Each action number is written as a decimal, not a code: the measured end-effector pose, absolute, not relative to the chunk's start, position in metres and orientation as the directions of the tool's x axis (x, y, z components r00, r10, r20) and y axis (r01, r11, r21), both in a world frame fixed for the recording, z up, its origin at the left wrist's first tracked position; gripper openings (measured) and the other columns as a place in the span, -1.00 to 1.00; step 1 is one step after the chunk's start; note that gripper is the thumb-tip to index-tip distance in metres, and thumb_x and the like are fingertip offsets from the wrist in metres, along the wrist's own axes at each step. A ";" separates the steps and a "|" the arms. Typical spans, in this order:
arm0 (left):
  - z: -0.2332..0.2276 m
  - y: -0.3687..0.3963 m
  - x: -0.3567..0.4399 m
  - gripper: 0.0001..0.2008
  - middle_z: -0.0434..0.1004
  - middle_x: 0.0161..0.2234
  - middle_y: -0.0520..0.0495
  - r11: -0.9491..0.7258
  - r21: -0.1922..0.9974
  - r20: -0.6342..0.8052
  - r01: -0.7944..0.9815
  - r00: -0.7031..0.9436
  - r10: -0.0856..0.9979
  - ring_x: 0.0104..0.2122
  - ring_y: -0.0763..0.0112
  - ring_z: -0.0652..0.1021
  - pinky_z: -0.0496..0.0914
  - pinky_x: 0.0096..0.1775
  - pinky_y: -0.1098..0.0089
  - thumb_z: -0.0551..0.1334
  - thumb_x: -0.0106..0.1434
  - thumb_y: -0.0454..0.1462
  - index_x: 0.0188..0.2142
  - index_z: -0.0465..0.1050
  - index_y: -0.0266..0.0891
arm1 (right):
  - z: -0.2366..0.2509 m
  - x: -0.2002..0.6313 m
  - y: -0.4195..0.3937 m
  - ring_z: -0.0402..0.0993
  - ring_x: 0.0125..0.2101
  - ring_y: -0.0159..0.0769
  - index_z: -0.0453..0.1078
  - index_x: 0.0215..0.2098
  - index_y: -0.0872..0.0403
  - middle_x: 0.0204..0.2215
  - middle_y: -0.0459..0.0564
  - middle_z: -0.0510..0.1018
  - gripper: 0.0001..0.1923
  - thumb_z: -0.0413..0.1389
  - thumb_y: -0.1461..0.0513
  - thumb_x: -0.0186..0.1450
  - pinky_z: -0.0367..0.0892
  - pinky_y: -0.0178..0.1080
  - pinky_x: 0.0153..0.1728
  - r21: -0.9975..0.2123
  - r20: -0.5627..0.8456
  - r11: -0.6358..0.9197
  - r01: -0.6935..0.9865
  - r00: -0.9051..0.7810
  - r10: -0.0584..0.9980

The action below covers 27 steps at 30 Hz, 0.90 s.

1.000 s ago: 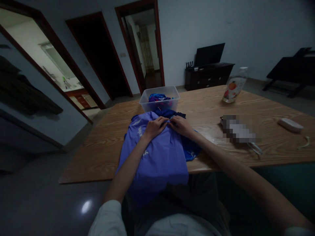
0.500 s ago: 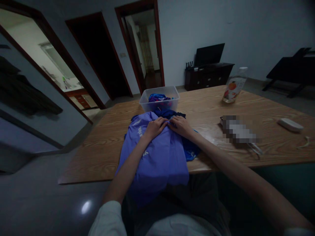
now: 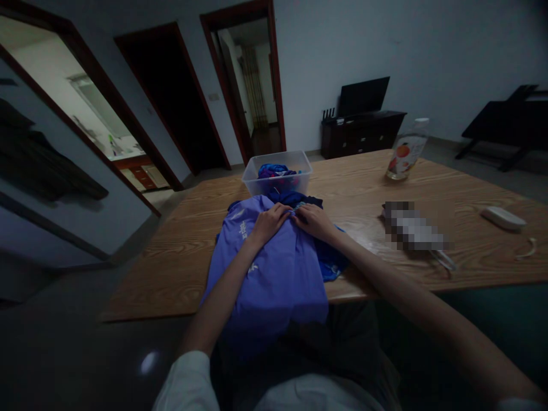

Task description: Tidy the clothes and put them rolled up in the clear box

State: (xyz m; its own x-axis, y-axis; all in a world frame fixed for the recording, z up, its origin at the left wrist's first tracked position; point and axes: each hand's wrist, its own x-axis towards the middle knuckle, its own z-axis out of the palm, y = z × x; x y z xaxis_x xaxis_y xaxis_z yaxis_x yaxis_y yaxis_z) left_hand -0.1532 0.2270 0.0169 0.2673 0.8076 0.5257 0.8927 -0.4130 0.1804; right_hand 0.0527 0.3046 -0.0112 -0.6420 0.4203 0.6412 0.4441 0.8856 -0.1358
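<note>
Purple garment [image 3: 274,274]: light purple cloth with white lettering near its left side; it lies spread on the near edge of the table [image 3: 180,257], its lower part hanging over the edge toward the person's lap; its far end lies just short of a darker blue cloth [image 3: 299,200], which shows beyond and to the right of it.

Left hand [image 3: 269,221]: rests on the far end of the purple garment, fingers curled and pinching a fold of the cloth at the fingertips. Right hand [image 3: 314,220]: just beside the left hand, fingertips almost meeting it, fingers bent down and gripping the same edge of cloth where the purple meets the darker blue; which layer each fingertip holds cannot be told in the dim light.

Clear plastic bin [image 3: 278,171]: stands on the table just beyond the hands, holding bundled blue and pink cloth. Bottle [image 3: 405,151] with an orange label: upright, well apart to the right at the far edge. White flat object [image 3: 503,218]: lies near the right end of the table.

Against the frame one second earlier: both hands sit in the same place with the same grip; the garment lies unchanged; only the view has shifted slightly.
</note>
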 end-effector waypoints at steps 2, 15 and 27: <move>0.017 0.226 -0.153 -0.71 0.60 0.03 -0.07 -0.420 0.182 0.527 0.889 0.272 0.805 -0.02 0.31 0.65 0.53 -0.09 0.39 0.08 0.56 -0.12 0.11 0.47 -0.15 | -0.011 0.053 0.304 0.46 -0.23 -0.10 0.42 -0.26 0.06 -0.29 0.10 0.55 -0.82 0.12 0.16 0.49 0.30 -0.14 -0.15 -0.125 0.642 0.884 0.451 -0.642 0.418; 0.016 0.227 -0.154 -0.73 0.59 0.05 -0.09 -0.441 0.179 0.517 0.879 0.297 0.803 0.01 0.28 0.63 0.54 -0.03 0.35 0.09 0.56 -0.20 0.15 0.43 -0.15 | -0.007 0.052 0.298 0.47 -0.23 -0.12 0.41 -0.25 0.08 -0.29 0.09 0.56 -0.83 0.11 0.16 0.48 0.28 -0.18 -0.13 -0.147 0.614 0.853 0.502 -0.630 0.476; 0.019 0.223 -0.152 -0.73 0.58 0.05 -0.06 -0.430 0.225 0.497 0.874 0.276 0.823 0.02 0.27 0.63 0.53 -0.02 0.34 0.15 0.49 -0.26 0.14 0.45 -0.12 | -0.008 0.051 0.293 0.46 -0.20 -0.12 0.38 -0.18 0.10 -0.23 0.12 0.57 -0.88 0.09 0.20 0.44 0.21 -0.19 -0.15 -0.138 0.538 0.828 0.544 -0.660 0.524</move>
